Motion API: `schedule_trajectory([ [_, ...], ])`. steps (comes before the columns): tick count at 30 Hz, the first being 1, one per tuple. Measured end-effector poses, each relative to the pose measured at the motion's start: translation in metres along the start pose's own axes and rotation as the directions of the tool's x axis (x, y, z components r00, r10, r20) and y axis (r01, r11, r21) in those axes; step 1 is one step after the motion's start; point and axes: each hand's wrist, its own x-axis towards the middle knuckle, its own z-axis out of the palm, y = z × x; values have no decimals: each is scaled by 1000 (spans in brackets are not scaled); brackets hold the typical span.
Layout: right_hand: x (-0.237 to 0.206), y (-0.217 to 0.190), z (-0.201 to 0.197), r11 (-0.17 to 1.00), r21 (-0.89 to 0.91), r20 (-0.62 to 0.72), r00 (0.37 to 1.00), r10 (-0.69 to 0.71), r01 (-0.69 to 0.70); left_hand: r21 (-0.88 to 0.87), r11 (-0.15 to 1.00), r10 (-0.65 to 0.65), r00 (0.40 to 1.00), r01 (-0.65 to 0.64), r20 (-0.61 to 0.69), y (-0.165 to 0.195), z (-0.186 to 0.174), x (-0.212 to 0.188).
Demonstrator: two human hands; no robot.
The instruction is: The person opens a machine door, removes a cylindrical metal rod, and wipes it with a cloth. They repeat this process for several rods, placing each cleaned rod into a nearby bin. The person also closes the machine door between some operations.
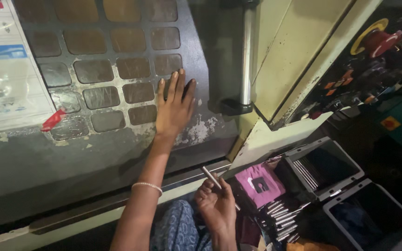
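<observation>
Holding a metal rod, right hand beside rod-filled tray.

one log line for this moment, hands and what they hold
left hand: flat on machine door, open | right hand: grip on metal rod | nearby: more rods, grey trays

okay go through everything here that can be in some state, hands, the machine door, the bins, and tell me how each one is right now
left hand: flat, fingers spread, pressed on the door.
machine door: dark, paint worn; whether fully shut cannot be told.
right hand: closed around a metal rod.
metal rod: held, tilted up-left.
red knob: position cannot be told.
grey bins: open-topped.
loose metal rods: piled beside the bins.
</observation>
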Motion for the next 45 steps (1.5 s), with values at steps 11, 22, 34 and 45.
schedule_trajectory([
  [11, 27, -13, -7, 999, -42, 19, 999, -29, 30, -25, 1000, -13, 1000, 13, 1, 4, 29, 3],
  [22, 15, 29, -2, 1000, -27, 47, 999, 7, -6, -67, 998, -6, 999, 3, -54, -32, 3, -10],
  [34, -12, 5, 2, 1000, 18, 13, 1000, 22, -22, -26, 999, -21, 999, 20, -43, -10, 2, -21],
  [45, -11, 0, -11, 1000, 2, -2, 1000, 1, -1, -12, 1000, -23, 998, 23, -51, -5, 7, -25],
])
